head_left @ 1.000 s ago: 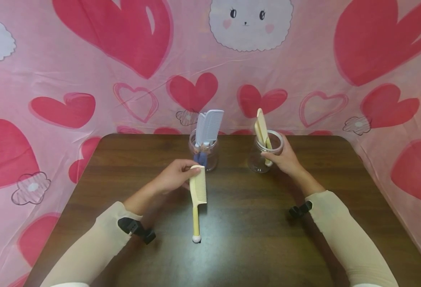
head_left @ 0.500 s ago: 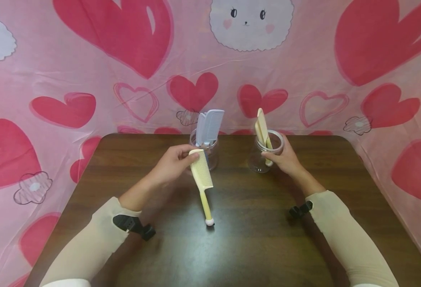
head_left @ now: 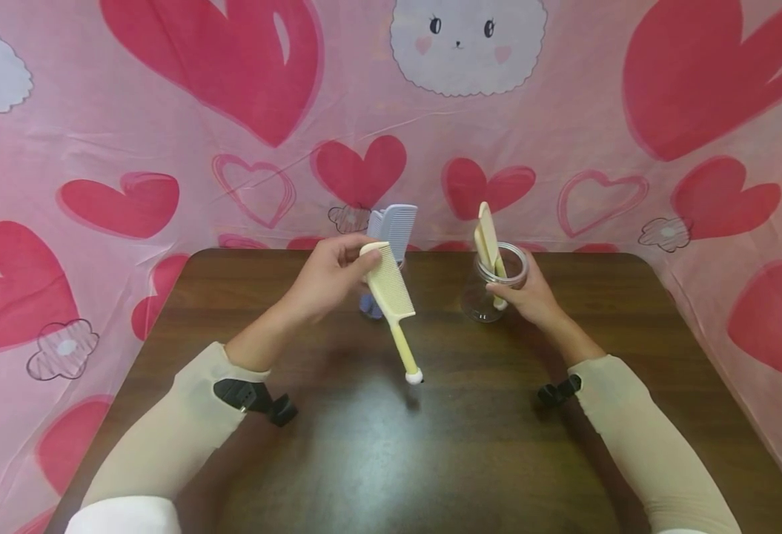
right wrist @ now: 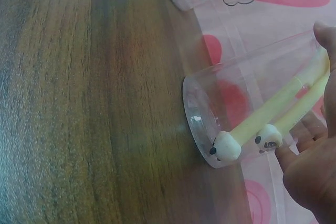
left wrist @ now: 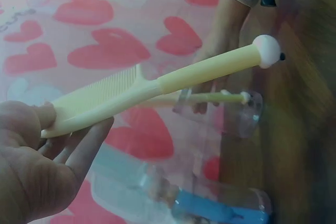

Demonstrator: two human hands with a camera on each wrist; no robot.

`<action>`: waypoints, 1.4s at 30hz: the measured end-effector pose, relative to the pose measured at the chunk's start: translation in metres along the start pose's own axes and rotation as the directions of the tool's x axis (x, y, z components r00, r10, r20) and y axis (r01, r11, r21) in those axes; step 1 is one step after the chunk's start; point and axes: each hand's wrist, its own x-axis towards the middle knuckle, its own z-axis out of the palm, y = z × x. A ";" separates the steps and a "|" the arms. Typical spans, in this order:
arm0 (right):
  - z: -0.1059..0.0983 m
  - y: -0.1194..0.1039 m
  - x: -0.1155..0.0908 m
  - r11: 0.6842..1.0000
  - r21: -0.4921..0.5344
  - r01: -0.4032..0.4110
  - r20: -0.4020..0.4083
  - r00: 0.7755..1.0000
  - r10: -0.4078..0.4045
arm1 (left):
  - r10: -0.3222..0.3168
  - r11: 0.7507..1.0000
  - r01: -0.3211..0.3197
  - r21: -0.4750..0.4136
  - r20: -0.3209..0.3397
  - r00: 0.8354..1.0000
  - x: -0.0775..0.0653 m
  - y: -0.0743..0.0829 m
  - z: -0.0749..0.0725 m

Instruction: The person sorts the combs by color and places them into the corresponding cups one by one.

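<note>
My left hand pinches a yellow comb by the end of its toothed head, thumb on top. The comb is held above the table, its handle slanting down to the right and ending in a white animal-head knob. My right hand grips a clear jar near its rim, thumb in front. Two yellow combs lean in that jar, heads up; in the right wrist view their white knobs sit low inside it.
Behind my left hand stands another clear jar holding blue-lilac combs, partly hidden by the hand and the yellow comb. The brown wooden table ends at a pink heart-patterned cloth behind the jars.
My left hand has raised the yellow comb off the table and carried it up and away from me, its handle swinging to the right. The right hand and its jar have stayed in place.
</note>
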 end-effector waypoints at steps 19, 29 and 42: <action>0.000 0.002 0.001 1.000 0.002 -0.006 -0.006 1.000 0.006 | 0.168 0.979 -0.188 -0.083 -0.200 0.965 0.039 0.048 0.033; 0.000 0.001 0.001 0.999 0.030 0.012 0.011 1.000 -0.012 | 0.251 0.933 -0.308 -0.185 -0.277 0.928 0.061 0.057 0.060; 0.006 -0.033 -0.011 1.000 0.018 0.011 0.014 1.000 -0.011 | 0.320 0.936 -0.348 -0.058 -0.276 0.906 0.086 0.048 0.089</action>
